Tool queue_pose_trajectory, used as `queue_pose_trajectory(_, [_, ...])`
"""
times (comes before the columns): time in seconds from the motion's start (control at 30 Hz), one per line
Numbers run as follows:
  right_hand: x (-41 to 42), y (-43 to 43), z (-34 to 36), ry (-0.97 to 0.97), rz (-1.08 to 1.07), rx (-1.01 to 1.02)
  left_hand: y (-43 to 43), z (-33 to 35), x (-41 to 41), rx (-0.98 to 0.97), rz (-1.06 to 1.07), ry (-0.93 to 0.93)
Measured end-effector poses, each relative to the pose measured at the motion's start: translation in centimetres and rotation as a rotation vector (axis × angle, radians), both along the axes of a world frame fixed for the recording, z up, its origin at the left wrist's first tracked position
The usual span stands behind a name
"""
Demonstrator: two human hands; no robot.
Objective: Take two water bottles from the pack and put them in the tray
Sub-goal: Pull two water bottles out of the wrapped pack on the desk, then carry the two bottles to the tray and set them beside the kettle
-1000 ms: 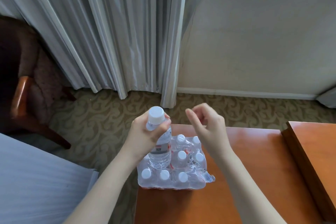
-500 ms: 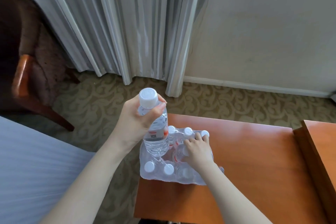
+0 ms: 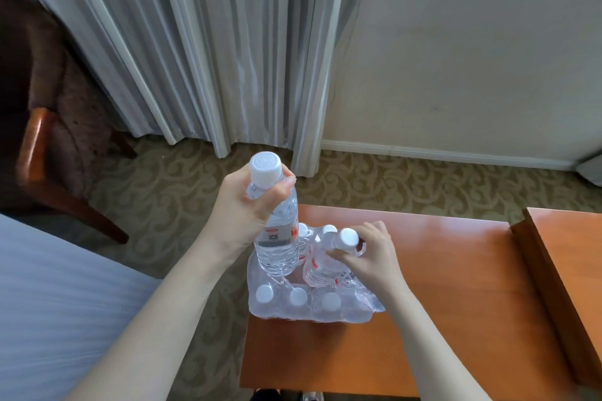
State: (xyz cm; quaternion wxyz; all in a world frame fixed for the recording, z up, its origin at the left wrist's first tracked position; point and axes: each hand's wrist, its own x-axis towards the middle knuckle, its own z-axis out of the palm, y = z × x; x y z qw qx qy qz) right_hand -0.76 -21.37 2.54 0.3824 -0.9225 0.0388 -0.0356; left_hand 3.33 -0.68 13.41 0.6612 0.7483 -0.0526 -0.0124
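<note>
A shrink-wrapped pack of water bottles with white caps sits at the left end of an orange wooden table. My left hand is shut on the neck of one clear water bottle, held upright just above the pack's back left. My right hand grips a second bottle by the neck below its white cap; that bottle is tilted and partly out of the torn wrap. No tray is clearly in view.
A raised orange wooden surface adjoins the table on the right. A white bed lies at the lower left. A dark chair stands at the far left by grey curtains. Patterned carpet covers the floor.
My right hand came down from mid-air onto the pack, took hold of a second bottle and has raised it partway out. My left hand kept holding the first bottle above the pack.
</note>
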Motion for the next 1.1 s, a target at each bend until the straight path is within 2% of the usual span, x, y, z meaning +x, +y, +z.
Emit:
queue_pose_trajectory(0.13, [-0.2, -0.4, 6.9, -0.151, -0.11, 0.219, 0.0, 1.4, 0.1, 0.025, 0.0, -0.037])
queue_pose_trajectory(0.27, [0.0, -0.1, 13.1, -0.212, -0.06, 0.407, -0.3, 3.2, 0.2, 0.039, -0.019, -0.078])
queue_pose_trajectory(0.47, [0.2, -0.9, 19.3, -0.313, -0.083, 0.255, -1.8, 6.9, 0.7, 0.026, -0.07, -0.126])
queue_pose_trajectory(0.7, [-2.7, -4.2, 23.5, -0.383, -0.156, 0.158, -5.8, 10.8, 0.9, 0.047, -0.186, -0.177])
queue_pose_trajectory(1.1, [-15.7, -14.8, 27.8, -0.486, -0.421, 0.098, -19.4, 13.5, -6.0, 0.013, -0.58, -0.271])
